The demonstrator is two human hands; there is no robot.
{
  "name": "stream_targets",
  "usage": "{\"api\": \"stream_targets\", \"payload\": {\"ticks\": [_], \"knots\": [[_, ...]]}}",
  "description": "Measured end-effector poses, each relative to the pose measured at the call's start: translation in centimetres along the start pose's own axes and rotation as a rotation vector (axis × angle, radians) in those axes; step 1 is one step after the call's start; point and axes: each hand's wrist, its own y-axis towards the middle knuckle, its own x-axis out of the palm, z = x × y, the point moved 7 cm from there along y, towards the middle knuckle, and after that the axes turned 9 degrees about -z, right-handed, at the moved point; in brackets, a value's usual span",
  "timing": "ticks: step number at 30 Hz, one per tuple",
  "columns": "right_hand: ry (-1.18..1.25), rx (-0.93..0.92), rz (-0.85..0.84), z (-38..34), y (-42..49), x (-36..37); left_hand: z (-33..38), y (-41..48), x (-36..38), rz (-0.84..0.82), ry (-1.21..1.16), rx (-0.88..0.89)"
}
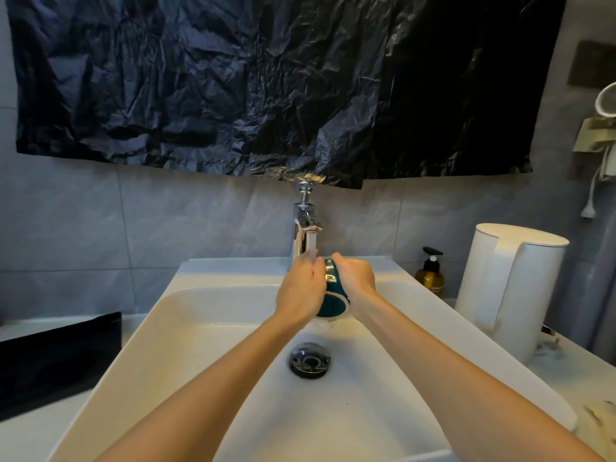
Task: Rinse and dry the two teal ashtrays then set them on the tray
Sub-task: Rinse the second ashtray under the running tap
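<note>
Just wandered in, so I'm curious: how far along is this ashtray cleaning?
Early on. Nothing looks finished. Both hands, left hand and right hand, hold one teal ashtray under the running faucet over the sink. Drying it remains; the second ashtray isn't visible.

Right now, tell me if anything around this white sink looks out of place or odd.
One thing: a crinkled black plastic sheet hangs across the wall above the chrome faucet, where a mirror would usually be. Otherwise normal: left hand and right hand hold a teal ashtray under running water in the white sink.
</note>
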Motion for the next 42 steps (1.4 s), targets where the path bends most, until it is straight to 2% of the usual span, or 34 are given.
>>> {"api": "stream_targets", "payload": {"ticks": [3, 4, 9, 12, 14, 16, 19, 23, 27, 29, 34, 37, 39, 41, 42], "knots": [[0.012, -0.007, 0.09, -0.5, 0.3, -1.0, 1.3, -0.7, 1.1, -0.041, 0.121, 0.236], [0.002, -0.018, 0.086, -0.7, 0.2, -1.1, 1.2, -0.5, 1.2, -0.059, 0.09, 0.235], [0.058, 0.036, -0.075, 0.2, 0.0, 0.5, -1.2, 0.7, -0.3, -0.05, -0.304, -0.085], [0.254, 0.155, -0.114, 1.1, 0.2, 1.0, -2.9, 0.4, -0.5, -0.066, -0.481, -0.173], [0.414, 0.211, -0.156, 1.5, 0.4, 1.3, -3.5, 0.3, -0.3, -0.091, -0.684, -0.239], [0.458, 0.256, -0.218, 2.2, 0.4, 1.7, -3.6, 0.2, -0.1, -0.121, -0.781, -0.246], [0.402, 0.249, -0.265, 2.7, 0.4, 1.8, -3.4, 0.5, -0.3, -0.128, -0.751, -0.244], [0.211, 0.03, -0.224, 0.7, 1.1, 1.1, -2.7, 0.8, -1.7, -0.116, -0.613, -0.209], [-0.024, -0.173, -0.32, -1.6, -0.2, 2.4, -2.3, 0.8, -2.3, -0.121, -0.445, -0.149], [-0.054, -0.158, -0.302, -1.7, -0.4, 2.3, -2.3, 0.7, -2.2, -0.115, -0.393, -0.15], [0.17, 0.119, -0.139, 0.6, -0.4, 1.3, -1.3, 0.6, -1.4, 0.028, -0.154, -0.025], [0.137, 0.09, 0.004, 0.5, -0.1, 0.0, 0.2, 0.1, 0.2, -0.033, -0.032, 0.093], [0.079, 0.047, 0.005, 0.3, 0.2, 0.0, 0.0, 0.3, -0.1, -0.06, -0.14, 0.043], [0.059, 0.03, -0.046, 0.3, 0.1, 0.8, -1.2, 1.0, -0.8, -0.046, -0.306, -0.105], [0.063, 0.042, -0.056, 0.4, 0.0, 1.1, -1.6, 1.0, -1.0, -0.045, -0.314, -0.145]]}}
